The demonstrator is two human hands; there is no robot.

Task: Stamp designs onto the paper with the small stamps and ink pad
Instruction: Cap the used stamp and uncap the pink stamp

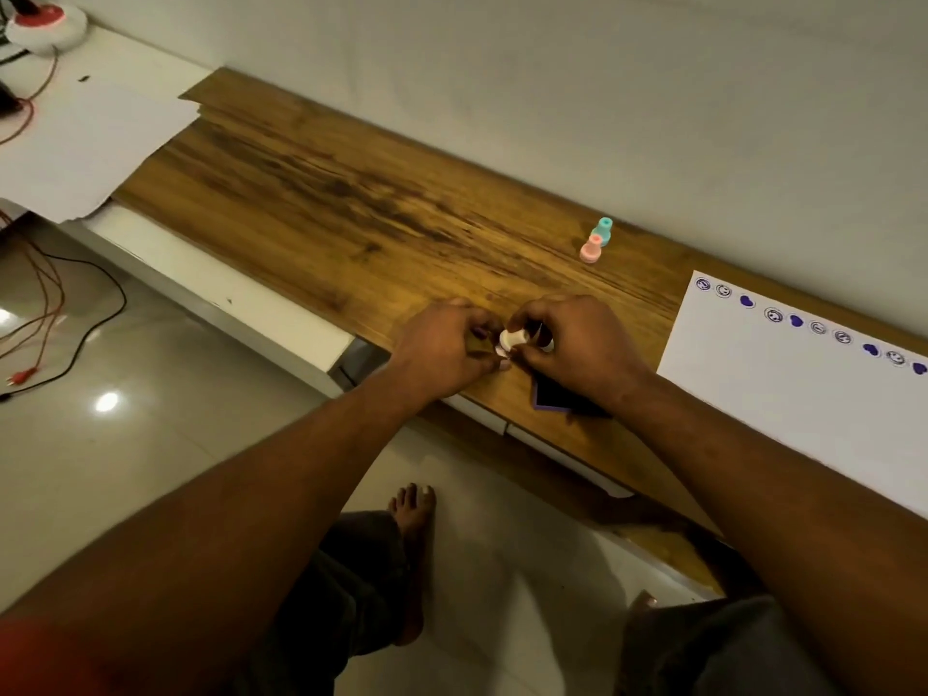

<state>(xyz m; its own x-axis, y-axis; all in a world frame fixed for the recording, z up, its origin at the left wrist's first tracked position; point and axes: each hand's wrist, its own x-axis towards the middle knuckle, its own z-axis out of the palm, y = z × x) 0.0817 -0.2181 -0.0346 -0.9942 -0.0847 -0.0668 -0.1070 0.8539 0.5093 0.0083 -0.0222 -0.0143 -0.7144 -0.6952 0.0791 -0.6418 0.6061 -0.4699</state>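
Note:
Both hands meet over the front edge of the wooden tabletop [351, 203]. My left hand [447, 344] and my right hand [577, 339] pinch a small white stamp [512, 340] between their fingertips. It lies tilted on its side just above the dark purple ink pad [555, 394], which my right wrist partly hides. Standing near the wall are a pink stamp [590, 249] and a teal stamp [602, 231]. The white paper [783, 394] lies at the right, with a row of purple faces and hearts along its far edge.
A large white sheet [85, 143] covers the table's left end. A white and red round device [45, 22] and red and black cables [45, 293] sit at far left. The wall [552, 67] runs close behind the table. My bare feet stand on the tiled floor [150, 444].

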